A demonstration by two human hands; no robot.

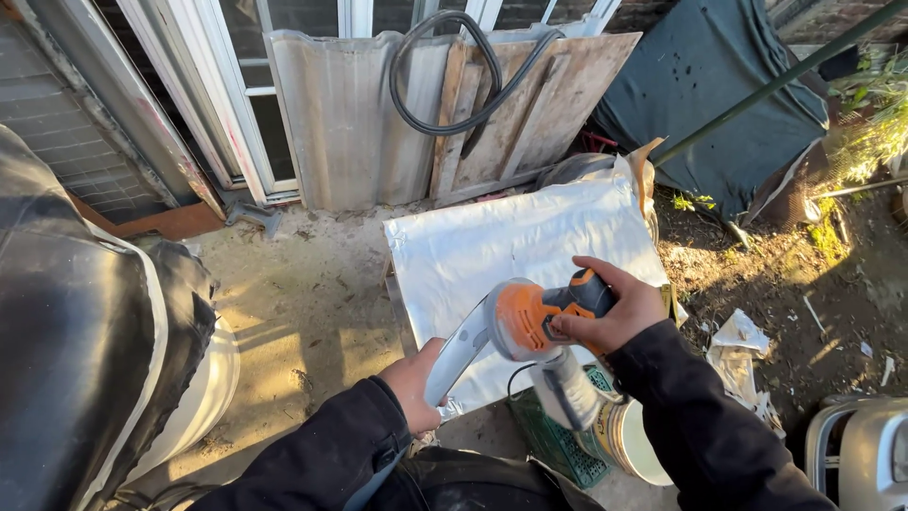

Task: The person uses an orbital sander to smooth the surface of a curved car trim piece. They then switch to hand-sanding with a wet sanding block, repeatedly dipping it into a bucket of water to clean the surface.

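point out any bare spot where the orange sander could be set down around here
The silver sheet beyond the orange sander is bare across its far half. The concrete floor between that sheet and the white drum also looks open. Right of the right hand it is crowded: green crate, bucket, paper scraps on the dirt.

orange and grey handheld power sander [530,317]: held above a white sheet-covered surface, body tilted. curved silver-grey metal piece [461,352]: elongated, glossy, slanting from lower left up to the sander's front, touching it.
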